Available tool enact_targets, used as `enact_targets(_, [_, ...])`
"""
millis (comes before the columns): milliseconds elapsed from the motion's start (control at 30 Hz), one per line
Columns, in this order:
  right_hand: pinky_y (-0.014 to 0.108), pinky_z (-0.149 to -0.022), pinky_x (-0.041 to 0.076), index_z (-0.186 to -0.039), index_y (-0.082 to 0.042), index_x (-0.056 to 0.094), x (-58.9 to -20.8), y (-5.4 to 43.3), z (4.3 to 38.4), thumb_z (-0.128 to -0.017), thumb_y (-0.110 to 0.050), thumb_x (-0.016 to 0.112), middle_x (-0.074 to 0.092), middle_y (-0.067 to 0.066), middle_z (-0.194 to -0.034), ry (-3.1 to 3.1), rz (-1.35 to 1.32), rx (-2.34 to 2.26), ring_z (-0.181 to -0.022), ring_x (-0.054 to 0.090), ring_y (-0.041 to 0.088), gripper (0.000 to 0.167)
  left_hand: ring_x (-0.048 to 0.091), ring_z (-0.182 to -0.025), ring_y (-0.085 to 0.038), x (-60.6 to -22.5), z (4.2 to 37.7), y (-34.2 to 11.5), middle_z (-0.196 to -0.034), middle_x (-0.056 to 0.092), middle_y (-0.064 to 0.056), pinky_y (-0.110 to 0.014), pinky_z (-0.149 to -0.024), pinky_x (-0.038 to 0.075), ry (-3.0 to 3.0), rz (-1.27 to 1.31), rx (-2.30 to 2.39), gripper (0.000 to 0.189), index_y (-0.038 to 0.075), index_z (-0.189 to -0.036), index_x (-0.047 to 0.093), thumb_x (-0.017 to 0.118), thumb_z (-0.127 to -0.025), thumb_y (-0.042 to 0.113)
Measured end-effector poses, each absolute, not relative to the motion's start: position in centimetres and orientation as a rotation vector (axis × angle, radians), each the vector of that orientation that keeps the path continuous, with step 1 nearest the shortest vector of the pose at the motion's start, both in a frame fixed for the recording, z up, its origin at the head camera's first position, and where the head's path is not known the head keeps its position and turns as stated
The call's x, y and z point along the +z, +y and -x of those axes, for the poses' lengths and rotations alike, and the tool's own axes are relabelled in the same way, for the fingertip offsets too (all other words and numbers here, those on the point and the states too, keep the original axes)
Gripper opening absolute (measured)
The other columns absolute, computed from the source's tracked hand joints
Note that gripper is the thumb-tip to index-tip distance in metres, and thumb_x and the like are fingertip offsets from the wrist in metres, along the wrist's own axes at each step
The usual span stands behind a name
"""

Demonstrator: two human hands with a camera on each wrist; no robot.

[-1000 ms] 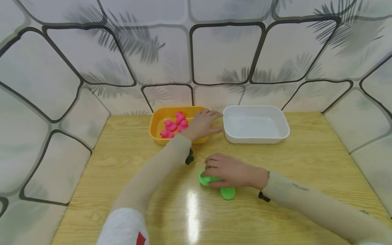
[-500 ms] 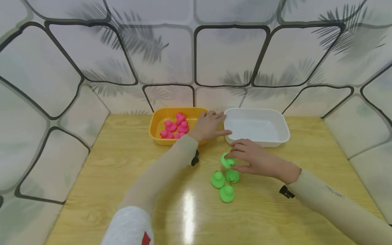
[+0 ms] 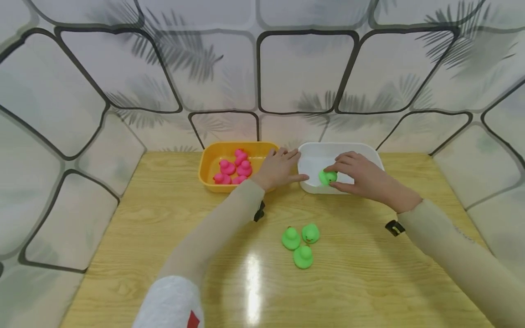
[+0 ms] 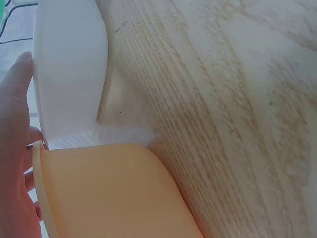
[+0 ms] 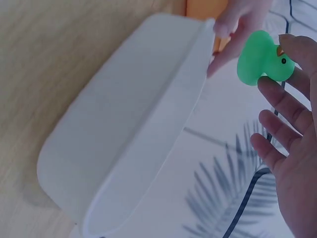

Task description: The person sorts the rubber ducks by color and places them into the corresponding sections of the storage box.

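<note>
My right hand [image 3: 367, 177] pinches a green rubber duck [image 3: 326, 178] by the head, between thumb and fingertips, over the white plastic bin [image 3: 317, 188]. In the right wrist view the duck [image 5: 257, 59] stands above the level of the bin's rim. My left hand [image 3: 276, 171] spreads its fingers across the gap between the white bin and a yellow-orange bin [image 3: 207, 171], its fingertips and thumb right at the white rim. The left wrist view has the two walls side by side under that hand. Several pink rubber ducks [image 3: 227, 166] lie inside the yellow-orange bin.
Three more green ducks [image 3: 303, 257] stand close together on the wooden table [image 3: 164, 218], in front of the bins. A patterned wall covering [image 3: 305, 73] rises behind the table and along both sides.
The right hand has taken one green duck from the group on the table and carried it up and away over the white bin. The left hand has shifted slightly right toward the white bin.
</note>
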State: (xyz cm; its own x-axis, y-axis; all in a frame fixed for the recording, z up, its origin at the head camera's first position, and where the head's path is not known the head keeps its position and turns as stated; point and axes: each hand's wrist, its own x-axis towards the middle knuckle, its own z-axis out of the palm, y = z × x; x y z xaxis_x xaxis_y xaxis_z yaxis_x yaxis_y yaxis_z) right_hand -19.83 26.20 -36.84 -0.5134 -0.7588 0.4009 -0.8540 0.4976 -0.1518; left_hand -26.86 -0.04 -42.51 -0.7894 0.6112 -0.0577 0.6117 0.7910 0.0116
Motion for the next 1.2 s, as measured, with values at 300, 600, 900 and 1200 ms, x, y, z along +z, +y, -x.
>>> enact_targets(300, [0.059,-0.093,0.049,-0.114,-0.001,0.074,-36.4,27.2,23.3,-0.087,-0.008,0.084,0.072,0.012,-0.102,-2.673,-1.236,0.423,-0.104,0.062,0.04,0.029,0.037,-0.148,-0.025,-42.2,26.7,-0.3,-0.169,0.034,0.001,-0.045,-0.114,0.032,2.917,-1.003,0.014,0.089,0.018,-0.164,0.034,0.038,-0.098,0.078])
enact_targets(600, [0.058,-0.096,0.048,-0.12,-0.001,0.074,-37.0,26.9,24.9,-0.094,-0.014,0.078,0.072,0.014,-0.107,-2.908,-1.152,0.321,-0.109,0.061,0.04,0.029,0.037,-0.147,-0.025,-42.0,26.6,-0.5,-0.169,0.034,0.0,-0.047,-0.115,0.03,2.892,-0.975,0.122,0.088,0.019,-0.163,0.036,0.044,-0.098,0.076])
enact_targets(900, [0.057,-0.095,0.049,-0.118,-0.002,0.074,-37.4,26.3,25.3,-0.093,-0.013,0.079,0.072,0.008,-0.101,-2.931,-1.163,0.332,-0.104,0.062,0.036,0.028,0.037,-0.147,-0.026,-41.7,26.4,-0.4,-0.169,0.033,0.0,-0.048,-0.116,0.032,2.902,-0.982,0.069,0.092,0.017,-0.164,0.034,0.045,-0.096,0.078])
enact_targets(1200, [0.06,-0.102,0.046,-0.121,0.001,0.072,-38.6,26.8,24.2,-0.097,-0.017,0.075,0.072,0.017,-0.114,-2.961,-1.127,0.347,-0.115,0.061,0.042,0.03,0.038,-0.146,-0.024,-41.2,26.3,-0.4,-0.169,0.032,0.001,-0.046,-0.114,0.033,2.877,-0.981,0.028,0.093,0.018,-0.164,0.034,0.044,-0.095,0.08])
